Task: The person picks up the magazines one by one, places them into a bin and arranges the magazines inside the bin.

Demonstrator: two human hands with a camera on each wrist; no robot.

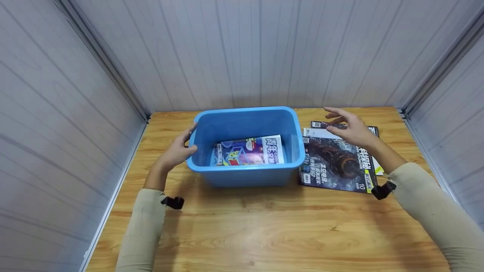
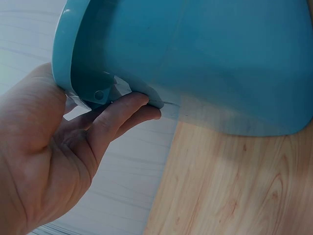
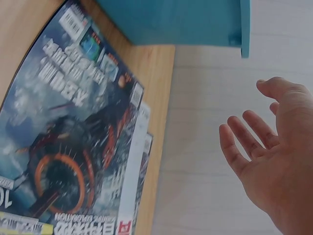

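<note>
A blue plastic bin [image 1: 245, 169] stands on the wooden table [image 1: 264, 226] with a colourful magazine [image 1: 247, 152] lying flat inside. My left hand [image 1: 190, 140] holds the bin's left rim. In the left wrist view its fingers [image 2: 122, 108] are tucked under the lip of the bin [image 2: 220, 58]. My right hand [image 1: 340, 122] hovers open, fingers spread, above a stack of magazines to the right of the bin. The top one is a dark magazine [image 1: 334, 164]. The right wrist view shows that hand [image 3: 254, 132] in the air beside the dark magazine [image 3: 73, 142], holding nothing.
Grey panelled walls [image 1: 242, 53] close the table in at the back and both sides. Bare wood lies in front of the bin, toward me. The magazine stack lies close against the bin's right side [image 3: 181, 19].
</note>
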